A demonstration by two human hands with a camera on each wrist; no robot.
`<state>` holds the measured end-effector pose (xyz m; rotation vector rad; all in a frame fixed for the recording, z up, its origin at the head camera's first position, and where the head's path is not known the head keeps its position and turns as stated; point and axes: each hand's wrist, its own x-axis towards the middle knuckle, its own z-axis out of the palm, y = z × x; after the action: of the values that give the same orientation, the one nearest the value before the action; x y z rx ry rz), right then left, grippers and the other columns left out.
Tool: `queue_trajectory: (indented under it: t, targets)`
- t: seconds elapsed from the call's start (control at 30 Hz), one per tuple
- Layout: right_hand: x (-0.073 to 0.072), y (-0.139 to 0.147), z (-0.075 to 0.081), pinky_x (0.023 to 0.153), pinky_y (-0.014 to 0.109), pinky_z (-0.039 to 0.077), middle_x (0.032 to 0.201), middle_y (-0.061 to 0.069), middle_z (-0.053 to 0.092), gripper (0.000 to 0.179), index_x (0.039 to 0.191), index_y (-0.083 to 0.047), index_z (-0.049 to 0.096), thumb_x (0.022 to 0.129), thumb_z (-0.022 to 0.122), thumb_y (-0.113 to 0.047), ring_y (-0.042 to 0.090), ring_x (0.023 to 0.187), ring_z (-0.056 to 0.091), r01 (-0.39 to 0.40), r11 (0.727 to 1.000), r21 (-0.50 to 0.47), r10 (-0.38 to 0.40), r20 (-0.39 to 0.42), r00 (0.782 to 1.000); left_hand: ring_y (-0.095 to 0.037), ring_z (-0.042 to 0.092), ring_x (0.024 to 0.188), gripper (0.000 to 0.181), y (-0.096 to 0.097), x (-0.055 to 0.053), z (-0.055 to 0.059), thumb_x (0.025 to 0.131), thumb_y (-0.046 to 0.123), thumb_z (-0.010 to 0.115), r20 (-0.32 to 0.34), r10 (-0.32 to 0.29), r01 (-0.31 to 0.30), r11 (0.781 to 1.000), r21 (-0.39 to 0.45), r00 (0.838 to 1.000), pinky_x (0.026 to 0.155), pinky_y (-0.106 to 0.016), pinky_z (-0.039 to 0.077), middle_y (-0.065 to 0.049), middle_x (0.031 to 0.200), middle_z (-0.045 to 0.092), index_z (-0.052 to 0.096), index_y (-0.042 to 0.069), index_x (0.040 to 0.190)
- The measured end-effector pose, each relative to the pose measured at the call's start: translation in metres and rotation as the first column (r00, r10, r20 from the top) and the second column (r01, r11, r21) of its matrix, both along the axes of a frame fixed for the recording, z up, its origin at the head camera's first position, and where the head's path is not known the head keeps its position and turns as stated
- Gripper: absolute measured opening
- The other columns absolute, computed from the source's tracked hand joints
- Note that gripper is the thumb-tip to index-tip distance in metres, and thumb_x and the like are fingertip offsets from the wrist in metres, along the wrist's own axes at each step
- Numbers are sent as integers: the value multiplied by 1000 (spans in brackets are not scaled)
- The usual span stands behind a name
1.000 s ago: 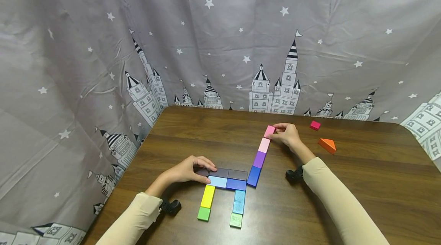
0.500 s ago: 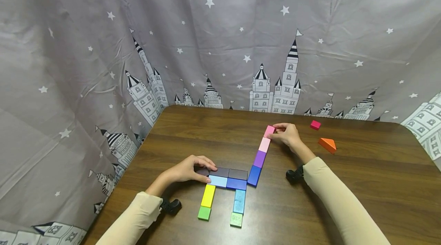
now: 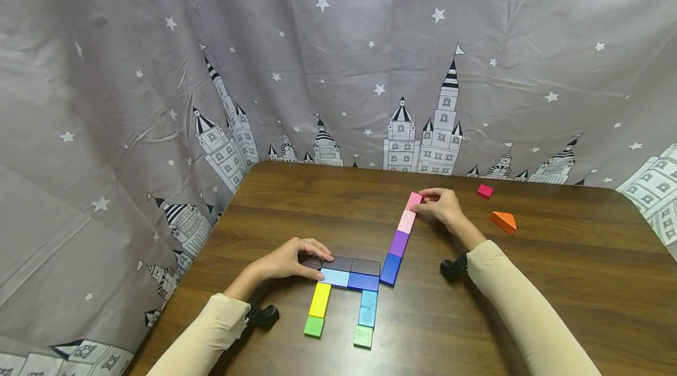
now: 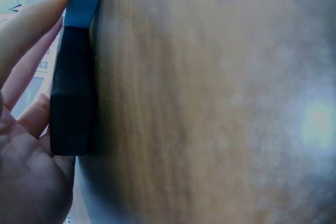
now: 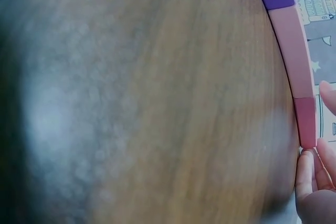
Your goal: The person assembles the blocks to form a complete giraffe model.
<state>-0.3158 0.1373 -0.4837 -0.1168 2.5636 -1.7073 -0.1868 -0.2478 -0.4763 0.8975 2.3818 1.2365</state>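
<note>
My left hand (image 3: 288,258) bends round the left end of the figure in the head view. Its thumb touches the light blue block (image 3: 335,278), its fingertips the far side of a dark block (image 3: 338,264). A pointed dark block (image 3: 312,265) lies partly under the palm; the left wrist view shows its dark side (image 4: 72,98) close to the fingers. My right hand (image 3: 443,207) holds the pink block (image 3: 413,201) by its ends, thumb near and fingers far. Below it run a pale pink block (image 3: 406,222), a purple block (image 3: 399,243) and a blue block (image 3: 391,269), slanting in line.
Downward from the body go yellow (image 3: 319,300) and green (image 3: 314,326) blocks, and blue (image 3: 367,308) and pale green (image 3: 362,336) ones. A red block (image 3: 484,191) and an orange triangle block (image 3: 503,222) lie apart at the right. A curtain (image 3: 338,59) hangs behind the table (image 3: 476,317).
Both hands keep their places and the blocks stay where they were. Only the head view has shifted very slightly.
</note>
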Motion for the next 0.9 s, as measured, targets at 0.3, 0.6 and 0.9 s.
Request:
queue_trajectory:
  t: [0.3,0.6,0.9]
  targets:
    - [-3,11,4,68,11,46,110,31,65,48,118,15,64,79,84,-5,-2,77,56,53,997,-57,-57,-80,995,-22,59,116,37,0,0,0,82,18,84,-1,-2,2,1000,-5,1000,103,-29,42,-3,118,68,74,6,116]
    - [-12,42,15,68,10,47,117,34,62,47,121,14,62,84,81,-9,-5,76,56,119,992,-41,-124,-143,982,-23,60,115,38,-1,-2,-2,82,18,84,-32,-20,20,1000,3,999,102,-30,43,-4,117,69,74,6,116]
    - [-14,78,28,65,8,46,118,29,64,46,121,10,64,84,81,-12,-12,72,53,268,963,21,-262,-159,952,-24,60,115,38,1,-1,-1,81,17,84,-17,-13,13,1000,6,1000,102,-31,43,-5,118,69,74,6,116]
